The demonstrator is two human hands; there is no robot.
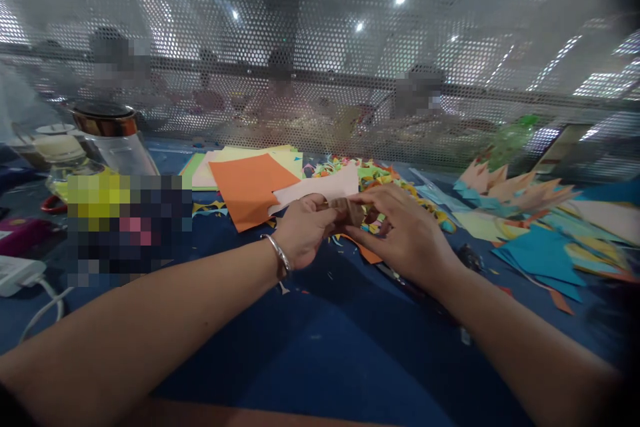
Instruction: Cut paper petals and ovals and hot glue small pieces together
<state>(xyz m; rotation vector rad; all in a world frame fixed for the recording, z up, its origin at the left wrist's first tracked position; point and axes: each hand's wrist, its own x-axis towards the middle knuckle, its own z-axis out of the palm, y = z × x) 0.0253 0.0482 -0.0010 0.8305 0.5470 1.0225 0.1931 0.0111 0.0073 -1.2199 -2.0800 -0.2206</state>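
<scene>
Both my hands meet over the blue table (320, 333), pinching a small folded brown paper piece (349, 210) between them. My left hand (303, 230), with a silver bracelet on the wrist, grips its left end with closed fingers. My right hand (403, 233) holds its right end between thumb and fingertips. An orange sheet (250, 190) and a pale pink sheet (320, 188) lie just behind my hands. Colourful paper scraps (380, 177) are piled beyond my right hand.
A glass jar with a dark lid (113, 130) and a smaller jar (60, 150) stand at the left. Blue, yellow and orange cut papers (540, 240) spread at the right. A perforated metal screen (320, 80) closes the back; other people sit behind it. A white cable (40, 307) lies front left.
</scene>
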